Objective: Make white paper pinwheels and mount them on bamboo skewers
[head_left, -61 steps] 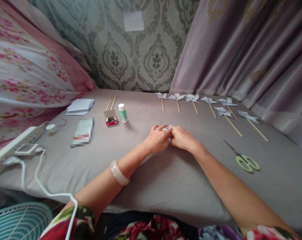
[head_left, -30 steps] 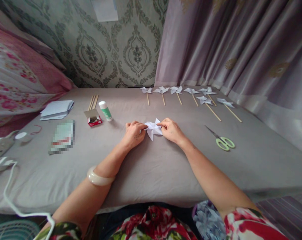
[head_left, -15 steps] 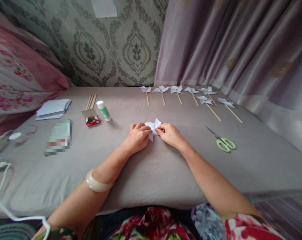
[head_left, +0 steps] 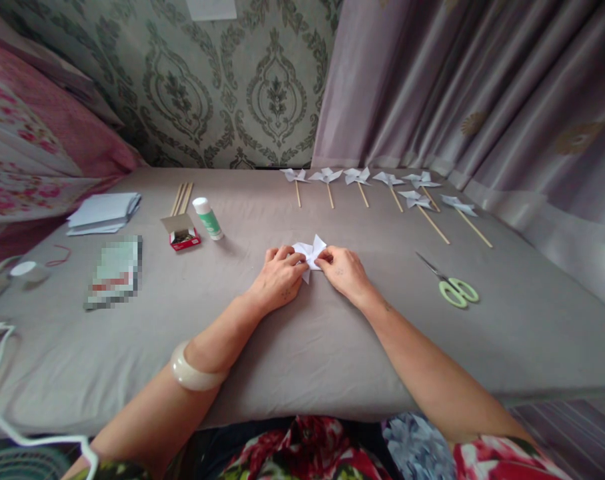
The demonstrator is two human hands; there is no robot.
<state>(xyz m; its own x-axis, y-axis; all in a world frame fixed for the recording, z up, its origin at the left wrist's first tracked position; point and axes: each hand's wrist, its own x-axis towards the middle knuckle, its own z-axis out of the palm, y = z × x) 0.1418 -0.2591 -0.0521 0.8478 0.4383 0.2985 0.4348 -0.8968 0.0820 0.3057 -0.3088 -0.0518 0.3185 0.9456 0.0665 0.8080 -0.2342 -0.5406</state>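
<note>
Already, seven pinwheels [head_left: 357, 176] lie mounted.
Our left hand [head_left: 281, 277] and right hand [head_left: 343, 269] grip another pinwheel [head_left: 310, 251], apparently stickless; bare sticks [head_left: 187, 199] remain.

**Soft, dim light with stretched edges**

Diffuse light covers the sheet [head_left: 332, 373], leaving a faint shadow beside the glue stick [head_left: 208, 219]. The bangle [head_left: 195, 370] catches a highlight; the curtain [head_left: 482, 87] darkens toward the upper right corner. A packet [head_left: 115, 270] is pixelated.

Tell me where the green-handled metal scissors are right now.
In the head view, the green-handled metal scissors lie on the grey cloth, to the right of the right hand and below the white paper pinwheels.
</note>
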